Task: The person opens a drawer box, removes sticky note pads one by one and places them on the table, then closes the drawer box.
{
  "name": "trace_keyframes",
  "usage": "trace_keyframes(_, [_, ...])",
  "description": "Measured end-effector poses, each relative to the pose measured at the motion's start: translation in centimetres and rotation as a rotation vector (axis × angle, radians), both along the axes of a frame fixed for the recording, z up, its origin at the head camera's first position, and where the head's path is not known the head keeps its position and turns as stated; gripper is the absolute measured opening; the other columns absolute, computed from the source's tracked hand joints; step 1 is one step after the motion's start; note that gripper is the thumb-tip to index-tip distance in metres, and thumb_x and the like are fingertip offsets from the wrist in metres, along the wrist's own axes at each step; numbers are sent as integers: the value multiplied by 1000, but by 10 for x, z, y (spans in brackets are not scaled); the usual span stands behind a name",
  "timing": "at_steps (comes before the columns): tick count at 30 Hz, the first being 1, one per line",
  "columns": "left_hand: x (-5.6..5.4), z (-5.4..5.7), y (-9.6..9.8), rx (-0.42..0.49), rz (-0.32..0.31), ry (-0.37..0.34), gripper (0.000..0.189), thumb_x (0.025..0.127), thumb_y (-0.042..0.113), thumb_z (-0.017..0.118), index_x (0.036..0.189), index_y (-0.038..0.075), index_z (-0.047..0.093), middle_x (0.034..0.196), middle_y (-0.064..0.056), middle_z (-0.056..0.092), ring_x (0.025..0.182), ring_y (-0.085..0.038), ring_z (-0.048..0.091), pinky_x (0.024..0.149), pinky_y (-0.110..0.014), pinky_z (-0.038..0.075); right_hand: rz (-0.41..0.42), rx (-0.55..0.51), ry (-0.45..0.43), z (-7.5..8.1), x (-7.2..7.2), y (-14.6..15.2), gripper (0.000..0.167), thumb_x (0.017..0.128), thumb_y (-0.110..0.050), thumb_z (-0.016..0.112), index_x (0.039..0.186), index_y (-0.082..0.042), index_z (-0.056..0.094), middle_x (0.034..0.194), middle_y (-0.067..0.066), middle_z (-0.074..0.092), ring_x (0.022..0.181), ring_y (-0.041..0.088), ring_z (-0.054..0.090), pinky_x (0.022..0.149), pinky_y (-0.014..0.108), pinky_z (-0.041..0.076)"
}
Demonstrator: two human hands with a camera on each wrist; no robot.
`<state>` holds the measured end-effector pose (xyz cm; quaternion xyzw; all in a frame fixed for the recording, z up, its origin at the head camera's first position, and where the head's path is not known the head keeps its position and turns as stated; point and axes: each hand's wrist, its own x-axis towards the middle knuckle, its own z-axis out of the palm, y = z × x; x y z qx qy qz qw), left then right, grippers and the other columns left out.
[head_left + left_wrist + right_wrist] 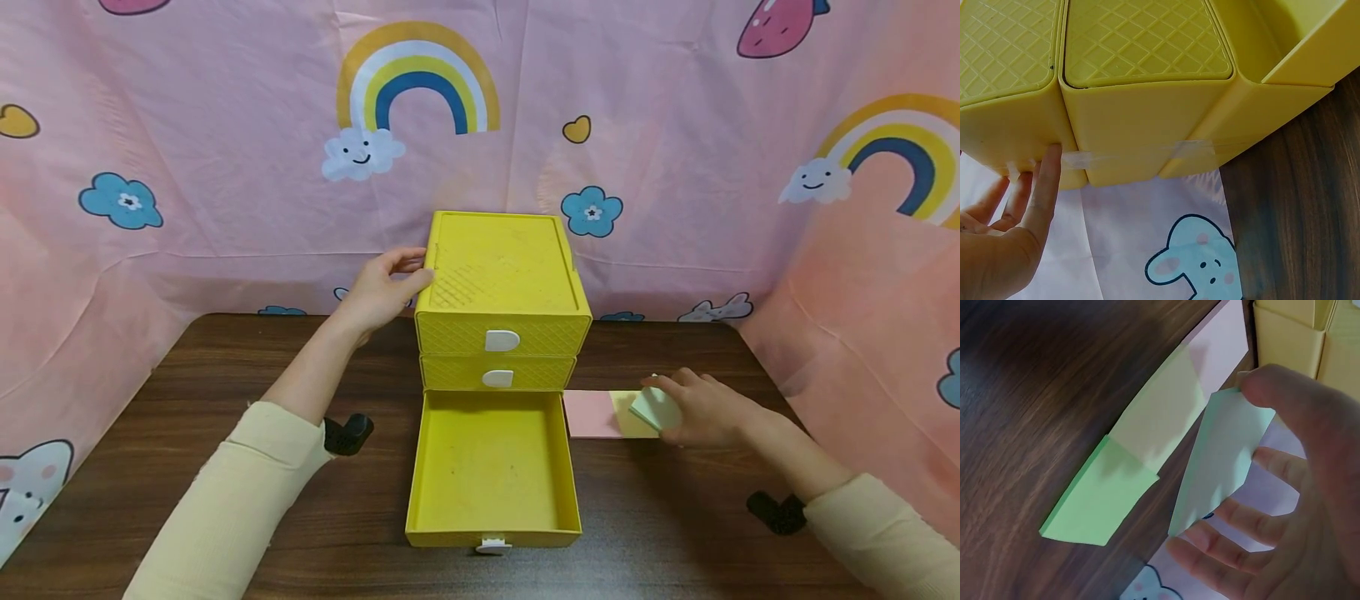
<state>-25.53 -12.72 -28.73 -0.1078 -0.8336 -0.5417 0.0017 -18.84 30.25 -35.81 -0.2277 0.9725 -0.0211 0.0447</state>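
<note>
My left hand [378,287] steadies a yellow three-drawer box [502,258], its fairly straight fingers touching the upper left side. The bottom drawer [491,467] is pulled out and looks bare inside; the upper two are closed. To the right of the box, my right hand [708,410] pinches a pale green sticky note pad [1222,450] between thumb and fingers, tilted above the table. Beneath and beside it lie a pink pad [591,413], a yellow pad [1157,409] and a brighter green pad [1100,500] in a row. In the head view, the right hand hides the brighter green one.
The dark wooden table [360,508] carries everything. Behind it and at both sides hangs a pink patterned cloth [247,167]. White handles [502,340] stick out from the drawer fronts. Clear tape [1194,150] joins the box sections on the side.
</note>
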Motion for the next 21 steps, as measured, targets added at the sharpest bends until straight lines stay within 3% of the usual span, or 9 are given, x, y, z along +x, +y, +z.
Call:
trace_keyframes(6, [0,0,1,6,12,3,51,92,27,54,138,11,41,134,-11,44,123,-25,43,91,-40,48,-17,6,33,-5,-5,13,67,68,-33,74,127,-13,50,101,16,54,79,24,50,62,33,42])
trace_keyframes(11, [0,0,0,-3,4,9,52,92,28,54,139,10,40,136,-12,43,127,-26,39,100,-42,41,-59,3,6,-8,-10,23,67,70,-34,74,127,-11,48,102,21,53,76,25,50,61,33,42])
trace_keyframes(17, [2,2,0,-1,-2,5,54,92,28,54,140,9,39,136,-13,43,126,-27,40,101,-42,40,-120,-9,-38,-12,-14,36,69,70,-34,73,128,-10,46,106,27,51,73,27,52,54,30,41])
trace_keyframes(21, [3,2,1,1,-4,4,54,92,28,54,140,9,39,136,-13,43,126,-27,40,101,-42,40,-138,-15,-43,-13,-16,45,70,70,-36,73,128,-7,45,108,31,49,73,29,52,55,34,42])
